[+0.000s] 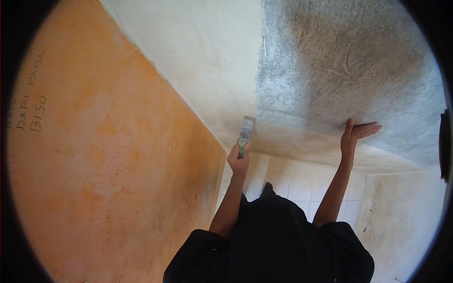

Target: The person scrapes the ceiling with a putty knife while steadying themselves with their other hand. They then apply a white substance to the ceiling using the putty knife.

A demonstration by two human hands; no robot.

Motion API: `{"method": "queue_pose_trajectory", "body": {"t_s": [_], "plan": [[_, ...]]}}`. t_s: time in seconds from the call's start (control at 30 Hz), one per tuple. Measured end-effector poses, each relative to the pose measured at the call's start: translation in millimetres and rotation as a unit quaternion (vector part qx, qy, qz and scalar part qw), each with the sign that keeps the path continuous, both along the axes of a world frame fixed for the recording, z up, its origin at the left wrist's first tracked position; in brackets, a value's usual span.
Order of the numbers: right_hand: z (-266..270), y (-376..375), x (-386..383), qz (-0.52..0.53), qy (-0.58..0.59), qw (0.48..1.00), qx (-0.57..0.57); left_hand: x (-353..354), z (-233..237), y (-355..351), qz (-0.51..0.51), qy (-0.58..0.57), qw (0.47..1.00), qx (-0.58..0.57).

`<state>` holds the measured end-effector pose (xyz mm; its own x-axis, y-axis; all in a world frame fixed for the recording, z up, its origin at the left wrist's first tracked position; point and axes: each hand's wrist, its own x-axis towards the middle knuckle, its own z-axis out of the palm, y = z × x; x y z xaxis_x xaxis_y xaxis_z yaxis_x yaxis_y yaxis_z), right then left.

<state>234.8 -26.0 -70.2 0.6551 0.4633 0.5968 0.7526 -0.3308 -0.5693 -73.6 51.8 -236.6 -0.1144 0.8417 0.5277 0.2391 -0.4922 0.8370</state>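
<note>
My left hand (239, 159) is closed around the green and black handle of a scraper (245, 129). Its flat metal blade points up at the cream-coloured paint of the wall (212, 61), just left of where the surface turns grey. Over to the right, my right hand (354, 134) lies against the lower part of the rough grey patch (330, 70), fingers stretched to the right and thumb up. Nothing shows in that hand.
An orange wall (122, 141) with handwriting on it meets the cream wall at a corner on the left. White floor tiles (302, 191) show below, past my black shirt (273, 240). A dark object (444, 146) stands at the far right edge.
</note>
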Motion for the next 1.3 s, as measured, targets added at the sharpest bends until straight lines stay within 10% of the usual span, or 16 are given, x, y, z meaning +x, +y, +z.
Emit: {"method": "queue_pose_trajectory", "body": {"t_s": [1.3], "plan": [[-11, -7, 11, 0.033, -0.017, 0.999, -0.007, 4, 7, 9, -0.015, 0.019, 0.999, -0.038]]}}
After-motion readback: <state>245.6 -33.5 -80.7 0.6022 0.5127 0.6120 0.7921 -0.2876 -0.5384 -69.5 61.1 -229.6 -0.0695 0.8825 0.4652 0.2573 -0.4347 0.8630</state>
